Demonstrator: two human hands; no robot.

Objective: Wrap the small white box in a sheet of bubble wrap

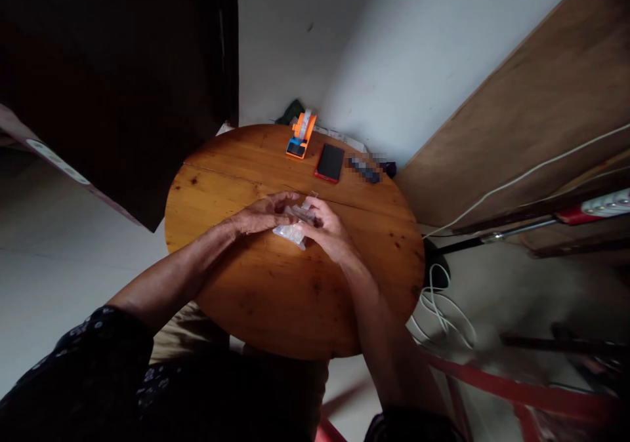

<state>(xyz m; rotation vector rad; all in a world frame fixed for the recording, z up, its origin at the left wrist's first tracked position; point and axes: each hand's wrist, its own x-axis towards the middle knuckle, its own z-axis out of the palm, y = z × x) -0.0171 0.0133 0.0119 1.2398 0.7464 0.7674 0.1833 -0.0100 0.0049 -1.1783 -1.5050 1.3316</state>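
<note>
Near the middle of the round wooden table (285,298), a small clear plastic packet (294,232) lies between my two hands. My left hand (266,214) is closed on its left side, thumb along the near side and fingers beyond. From the right, my right hand (327,227) grips the packet between thumb and fingers. A thin clear piece sticks up by the right fingertips. What is inside the packet is too small to make out.
Toward the table's far edge stand an orange and blue tape dispenser (301,134), a phone with a red edge (329,162) and a dark, blurred object (364,168). White cable (438,304) lies coiled on the floor at the right.
</note>
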